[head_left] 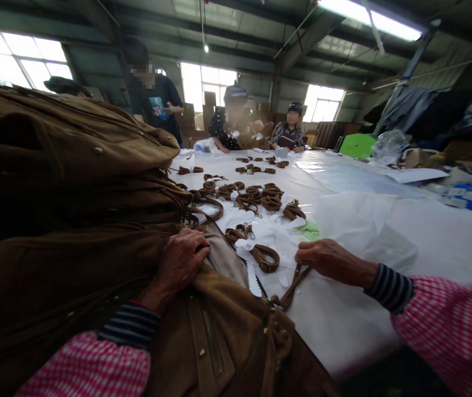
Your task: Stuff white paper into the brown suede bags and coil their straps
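A brown bag with brass zips lies in front of me, its grey-beige lining showing along the opening. My left hand is closed on the bag's upper edge, with the fingertips partly hidden. To the right, my right hand pinches a thin brown strap that runs down to the bag's corner, and pulls it up off the table. Between my hands lies a bundled brown strap wrapped with a white paper band.
More brown bags are piled high on my left. Several bundled straps are spread over the white-covered table. Co-workers are at the far side. A green plastic piece and clear wrapping lie at the right.
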### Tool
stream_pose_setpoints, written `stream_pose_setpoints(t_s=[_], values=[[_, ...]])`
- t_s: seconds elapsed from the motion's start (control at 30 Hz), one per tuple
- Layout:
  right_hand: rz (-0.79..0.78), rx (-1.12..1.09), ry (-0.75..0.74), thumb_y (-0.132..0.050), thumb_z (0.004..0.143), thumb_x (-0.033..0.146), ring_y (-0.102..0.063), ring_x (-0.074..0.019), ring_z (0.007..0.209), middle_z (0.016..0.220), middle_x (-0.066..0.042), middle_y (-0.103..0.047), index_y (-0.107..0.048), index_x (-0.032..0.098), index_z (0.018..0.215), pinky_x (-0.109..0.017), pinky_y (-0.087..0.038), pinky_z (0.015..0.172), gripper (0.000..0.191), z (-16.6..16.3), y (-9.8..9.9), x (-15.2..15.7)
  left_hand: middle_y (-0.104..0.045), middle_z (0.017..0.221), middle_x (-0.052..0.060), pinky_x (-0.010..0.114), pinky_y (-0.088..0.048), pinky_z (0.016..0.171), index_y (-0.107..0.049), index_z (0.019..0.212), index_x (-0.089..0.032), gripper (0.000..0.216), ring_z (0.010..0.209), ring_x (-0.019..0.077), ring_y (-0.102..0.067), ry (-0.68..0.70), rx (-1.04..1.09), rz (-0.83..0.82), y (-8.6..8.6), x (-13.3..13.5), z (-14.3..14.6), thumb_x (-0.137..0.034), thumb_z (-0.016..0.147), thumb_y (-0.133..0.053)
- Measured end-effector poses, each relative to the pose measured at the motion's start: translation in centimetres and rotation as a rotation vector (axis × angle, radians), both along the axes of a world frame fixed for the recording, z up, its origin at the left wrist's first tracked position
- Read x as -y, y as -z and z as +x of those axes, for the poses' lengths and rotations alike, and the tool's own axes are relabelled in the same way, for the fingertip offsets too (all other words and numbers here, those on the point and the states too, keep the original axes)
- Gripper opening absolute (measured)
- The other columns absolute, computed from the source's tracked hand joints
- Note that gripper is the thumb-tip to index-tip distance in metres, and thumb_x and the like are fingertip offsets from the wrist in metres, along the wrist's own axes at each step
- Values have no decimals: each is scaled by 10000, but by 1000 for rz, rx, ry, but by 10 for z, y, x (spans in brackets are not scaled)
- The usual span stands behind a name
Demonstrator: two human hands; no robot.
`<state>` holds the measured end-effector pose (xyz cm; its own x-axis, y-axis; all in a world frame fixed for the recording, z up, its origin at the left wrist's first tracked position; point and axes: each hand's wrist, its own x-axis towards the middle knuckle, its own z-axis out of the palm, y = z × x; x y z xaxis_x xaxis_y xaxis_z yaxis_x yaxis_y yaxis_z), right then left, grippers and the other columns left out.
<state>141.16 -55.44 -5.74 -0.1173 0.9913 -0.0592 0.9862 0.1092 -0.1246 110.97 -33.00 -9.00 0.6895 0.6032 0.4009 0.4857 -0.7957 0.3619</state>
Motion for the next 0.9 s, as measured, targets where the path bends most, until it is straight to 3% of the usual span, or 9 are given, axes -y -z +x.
stream_pose_setpoints(t_s=[0.23, 0.4, 0.53, 0.73, 0.9], values=[[153, -393, 3, -476, 1049, 346, -645, -186, 892, 1059, -85, -670, -712, 217, 943, -280, -475, 789, 289, -17, -16, 27, -711, 965, 66, 391, -445, 882, -643, 807, -196, 111, 1033, 265, -615, -31, -154, 81, -9, 14, 0, -166, 893, -579], [192, -395, 13, -465, 1055, 339, -661, -188, 913, 1103, -95, -692, -740, 219, 1035, -289, -505, 814, 301, -25, -11, 41, -706, 947, 68, 397, -440, 870, -637, 812, -198, 106, 1008, 269, -616, -27, -134, 100, -9, 12, 1, -176, 890, -568], [168, -492, 47, -515, 1041, 348, -661, -193, 970, 1123, -98, -698, -729, 219, 1013, -292, -511, 842, 252, -32, -1, 57, -712, 966, 66, 397, -441, 878, -646, 810, -208, 112, 1027, 272, -615, -12, -108, 69, -8, 10, 1, -201, 886, -564], [32, -653, 148, -562, 1005, 373, -658, -182, 867, 975, -62, -715, -696, 211, 889, -281, -501, 741, 240, -44, 7, 85, -716, 964, 75, 395, -443, 873, -650, 806, -211, 123, 1031, 278, -626, -5, -87, 77, -7, 8, 1, -217, 874, -547], [-116, -755, 236, -647, 939, 380, -652, -193, 895, 965, -46, -711, -717, 211, 883, -298, -491, 782, 191, -45, -10, 100, -708, 934, 74, 402, -442, 831, -641, 788, -210, 146, 991, 278, -625, -8, -95, 116, -3, 6, 1, -233, 878, -528]])
